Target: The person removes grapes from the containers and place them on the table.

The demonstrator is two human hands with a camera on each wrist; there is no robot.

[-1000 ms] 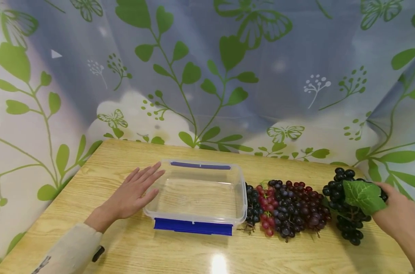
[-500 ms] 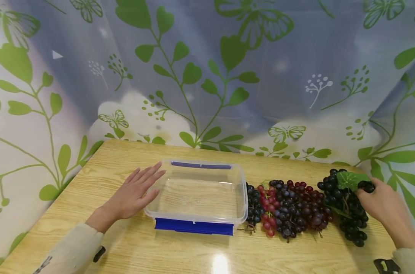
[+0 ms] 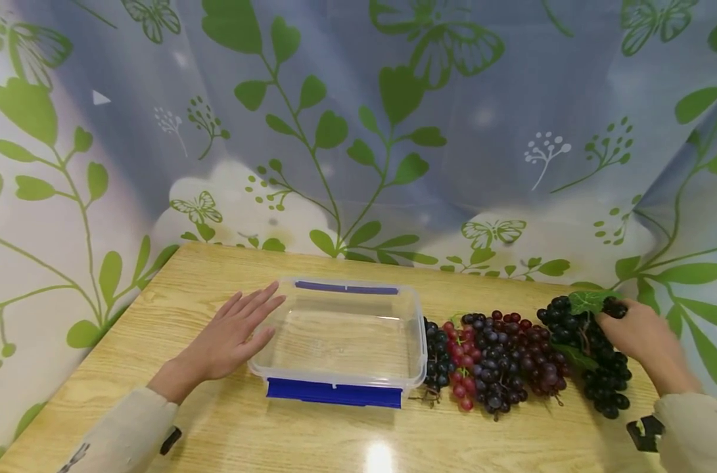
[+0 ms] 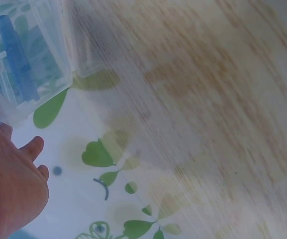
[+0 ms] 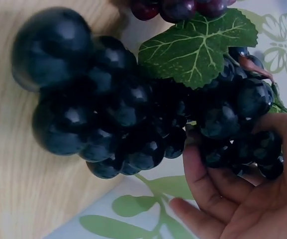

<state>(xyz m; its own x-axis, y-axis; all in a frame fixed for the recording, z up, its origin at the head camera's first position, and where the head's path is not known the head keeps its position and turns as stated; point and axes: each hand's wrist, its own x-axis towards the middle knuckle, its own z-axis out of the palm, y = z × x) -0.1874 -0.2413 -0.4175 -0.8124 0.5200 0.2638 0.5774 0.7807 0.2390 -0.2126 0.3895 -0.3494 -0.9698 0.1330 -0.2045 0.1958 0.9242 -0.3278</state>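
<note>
At the right end of the table my right hand (image 3: pixel 645 335) grips a bunch of black grapes (image 3: pixel 608 378) with green leaves. In the right wrist view, curled fingers (image 5: pixel 208 191) hold the grapes (image 5: pixel 128 104) from one side, and a veined leaf (image 5: pixel 198 47) lies across them. My left hand (image 3: pixel 231 335), its fingers straight, is at the left side of a clear plastic container (image 3: pixel 334 380) with blue clips. The left wrist view shows part of that hand (image 4: pixel 11 184) near the container's corner (image 4: pixel 58 74); whether they touch I cannot tell.
Between the container and the held bunch lie more grapes: a dark bunch (image 3: pixel 437 355), a red bunch (image 3: pixel 463 358), a blue-black bunch (image 3: pixel 497 374) and a dark red bunch (image 3: pixel 541 361). Behind the wooden table (image 3: pixel 216 433) hangs a leaf-patterned cloth (image 3: pixel 346 164).
My right hand has moved left with the black grapes, bringing them closer to the row of bunches. My left hand and the container have stayed in place.
</note>
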